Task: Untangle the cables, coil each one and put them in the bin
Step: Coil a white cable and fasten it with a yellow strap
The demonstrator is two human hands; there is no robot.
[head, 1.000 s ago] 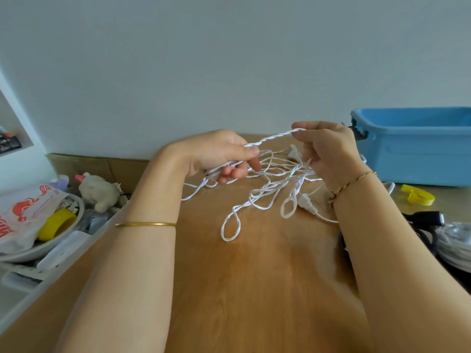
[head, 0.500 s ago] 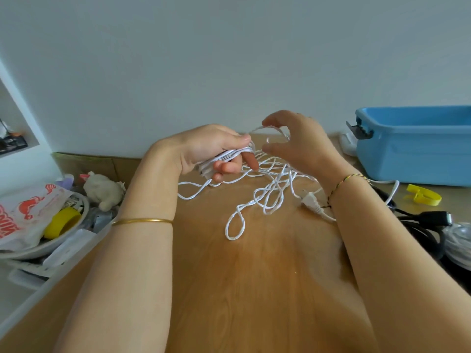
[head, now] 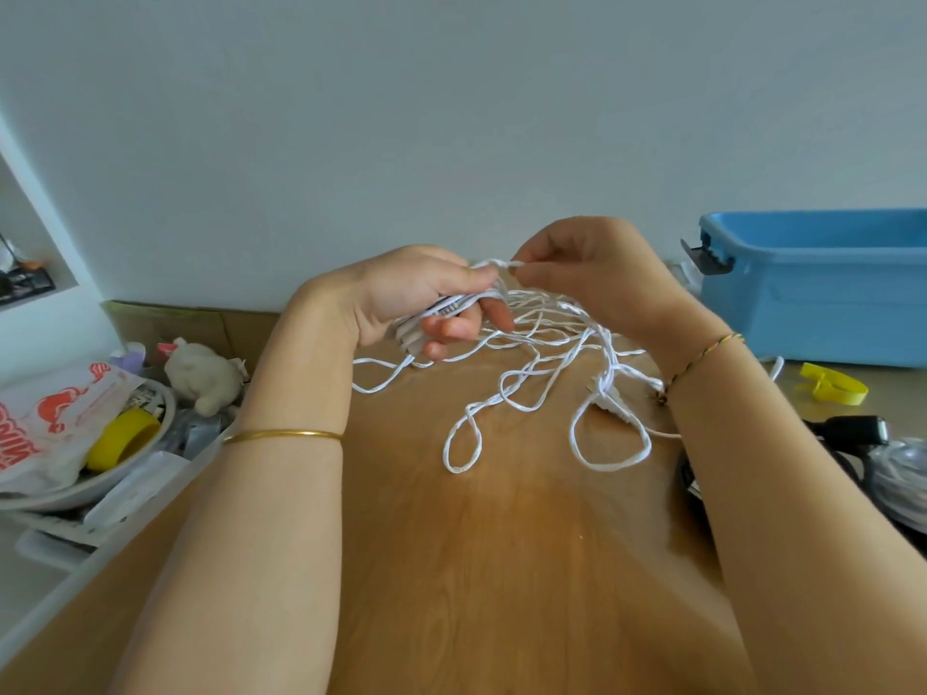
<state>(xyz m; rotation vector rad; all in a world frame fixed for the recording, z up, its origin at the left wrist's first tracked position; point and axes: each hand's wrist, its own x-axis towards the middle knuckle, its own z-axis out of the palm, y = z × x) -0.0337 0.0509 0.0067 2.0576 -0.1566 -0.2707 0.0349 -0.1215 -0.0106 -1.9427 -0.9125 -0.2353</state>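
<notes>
Coils of white cable (head: 449,308) are sitting gripped in the left hand (head: 416,298); the right hand (head: 597,273) is pinching a strand just beside the left thumb, while the loose tangle is trailing rightward over the tabletop (head: 451,544), toward the blue bin (head: 822,303).

Soft, even light fills the scene. We note only faint shadows under the white cable (head: 611,399) on the wooden table (head: 451,569). Wide-angle distortion bends the foot of the wall (head: 451,117) and swells the forearms (head: 241,569) near the bottom edge; fine detail appears slightly soft.
</notes>
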